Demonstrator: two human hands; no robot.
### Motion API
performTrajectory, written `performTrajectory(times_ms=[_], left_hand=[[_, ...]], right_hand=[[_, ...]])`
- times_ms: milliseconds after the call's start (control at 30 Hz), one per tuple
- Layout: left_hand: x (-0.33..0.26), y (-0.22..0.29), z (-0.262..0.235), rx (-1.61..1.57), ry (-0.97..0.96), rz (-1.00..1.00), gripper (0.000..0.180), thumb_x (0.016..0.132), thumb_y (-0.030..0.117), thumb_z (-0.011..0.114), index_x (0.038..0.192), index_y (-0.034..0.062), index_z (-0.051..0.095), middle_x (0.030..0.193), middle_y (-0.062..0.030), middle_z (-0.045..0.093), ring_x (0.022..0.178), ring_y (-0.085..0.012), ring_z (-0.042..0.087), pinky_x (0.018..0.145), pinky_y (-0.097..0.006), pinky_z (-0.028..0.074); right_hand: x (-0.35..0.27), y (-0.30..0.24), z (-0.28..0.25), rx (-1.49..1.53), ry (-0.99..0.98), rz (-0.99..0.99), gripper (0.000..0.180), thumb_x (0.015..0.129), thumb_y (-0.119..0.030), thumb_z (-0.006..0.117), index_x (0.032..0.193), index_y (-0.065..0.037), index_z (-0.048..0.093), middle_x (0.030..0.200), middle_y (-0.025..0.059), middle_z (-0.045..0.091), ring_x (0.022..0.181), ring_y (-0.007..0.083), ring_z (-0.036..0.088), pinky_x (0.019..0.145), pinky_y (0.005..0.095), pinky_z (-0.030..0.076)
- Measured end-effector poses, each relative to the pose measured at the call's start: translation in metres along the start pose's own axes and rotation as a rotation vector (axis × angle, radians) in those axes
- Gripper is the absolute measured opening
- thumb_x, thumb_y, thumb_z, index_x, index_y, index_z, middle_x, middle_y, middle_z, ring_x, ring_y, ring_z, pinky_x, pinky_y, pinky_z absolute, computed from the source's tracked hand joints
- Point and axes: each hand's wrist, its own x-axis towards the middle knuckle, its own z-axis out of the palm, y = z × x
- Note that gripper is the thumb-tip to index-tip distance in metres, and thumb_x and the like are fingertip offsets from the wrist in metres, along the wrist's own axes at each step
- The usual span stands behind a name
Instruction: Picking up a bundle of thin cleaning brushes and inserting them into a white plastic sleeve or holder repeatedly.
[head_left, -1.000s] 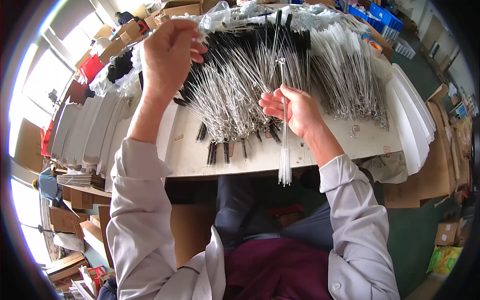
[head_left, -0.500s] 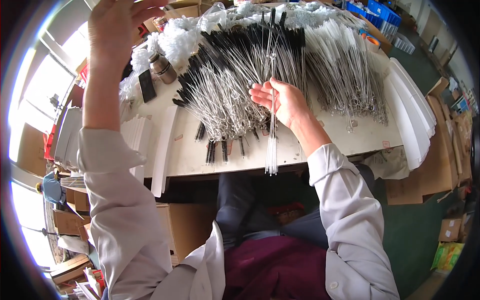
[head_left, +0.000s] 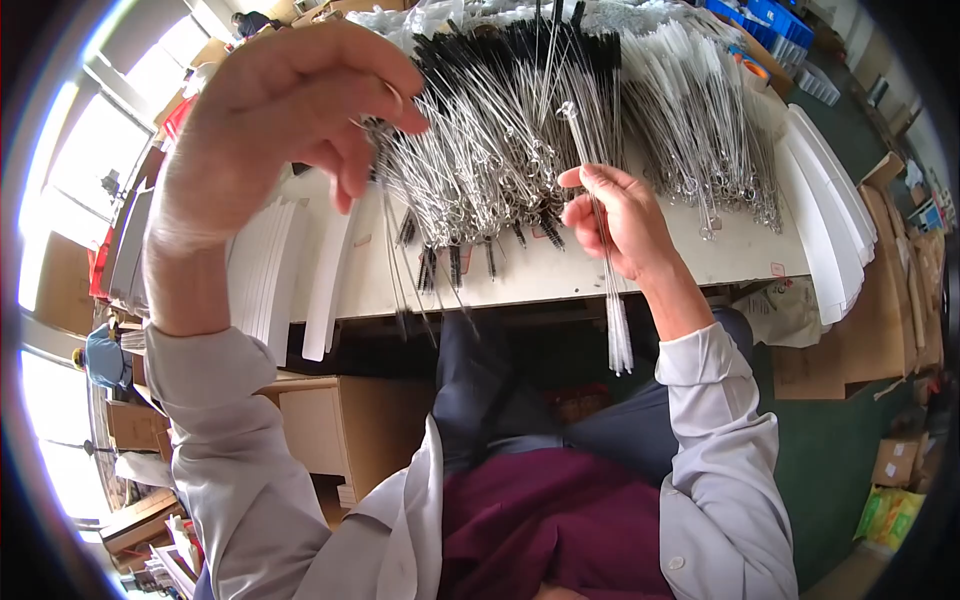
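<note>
My left hand [head_left: 285, 125] is raised at the upper left, its fingers closed on the loop ends of a few thin wire brushes [head_left: 392, 240]. Their stems hang down, blurred, with dark tips over the table's front edge. My right hand [head_left: 625, 220] grips a small bunch of white-bristled wire brushes [head_left: 618, 340], loops up and bristles down past the edge. Behind the hands lies a wide heap of black-bristled wire brushes [head_left: 480, 150], loops toward me. To its right is a pile of white-bristled wire brushes [head_left: 705, 140].
Long white card strips [head_left: 825, 220] lie at the table's right end, and more white strips [head_left: 268, 270] on the left. Blue crates [head_left: 770, 25] stand beyond the far right corner. A cardboard box [head_left: 345, 430] is under the table; flattened cardboard [head_left: 840, 365] leans at the right.
My left hand has come down and nearer, now with dark-tipped brushes hanging from it. The right hand has shifted right with its white brushes, its fingers closing more around them.
</note>
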Motion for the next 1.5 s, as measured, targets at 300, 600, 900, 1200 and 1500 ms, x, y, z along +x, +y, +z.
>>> performTrajectory(times_ms=[300,600,900,1200,1500], left_hand=[[-0.008,-0.002,0.046,-0.079,-0.021,-0.05,0.017,0.102,0.008,0.055,0.107,-0.0036,0.066,0.095,-0.0133,0.073,0.067,-0.0149,0.07,0.056,-0.027,0.057],[0.012,0.006,0.064,-0.079,-0.018,0.058,0.021,0.105,0.017,0.05,0.105,-0.0026,0.06,0.099,-0.0203,0.073,0.073,-0.0203,0.074,0.059,-0.03,0.058],[0.022,-0.007,0.079,-0.573,-0.046,0.224,0.027,0.101,0.011,0.063,0.115,-0.0109,0.059,0.101,-0.0295,0.071,0.085,-0.0389,0.076,0.06,-0.042,0.065],[-0.022,0.018,0.173,-0.174,-0.225,0.344,0.007,0.097,0.001,0.061,0.1,-0.0043,0.059,0.104,-0.0228,0.071,0.085,-0.0294,0.075,0.07,-0.036,0.061],[-0.067,-0.006,0.271,-0.027,-0.338,0.727,0.024,0.081,0.005,0.069,0.097,-0.0077,0.055,0.114,-0.0298,0.062,0.098,-0.0373,0.07,0.079,-0.04,0.061]], right_hand=[[-0.041,0.005,-0.003,0.225,-0.105,0.132,0.026,0.105,-0.014,0.053,0.117,0.006,0.065,0.084,0.0051,0.063,0.054,0.0031,0.039,0.042,0.0191,0.027],[-0.064,-0.016,-0.006,-0.037,-0.142,-0.063,0.037,0.109,-0.028,0.051,0.106,0.005,0.067,0.084,0.0147,0.072,0.055,0.0113,0.062,0.044,0.0233,0.05],[-0.086,-0.001,-0.032,-0.038,-0.102,0.158,0.041,0.109,-0.03,0.05,0.105,0.008,0.064,0.079,0.0179,0.071,0.053,0.0194,0.069,0.039,0.027,0.052],[-0.134,0.025,-0.056,0.267,0.134,0.379,0.041,0.109,-0.028,0.048,0.116,0.009,0.065,0.097,0.0229,0.075,0.066,0.0248,0.074,0.052,0.0325,0.061],[-0.144,0.023,-0.086,0.402,0.097,0.314,0.042,0.109,-0.027,0.046,0.128,0.007,0.062,0.114,0.0219,0.074,0.087,0.0263,0.076,0.07,0.0348,0.065]])
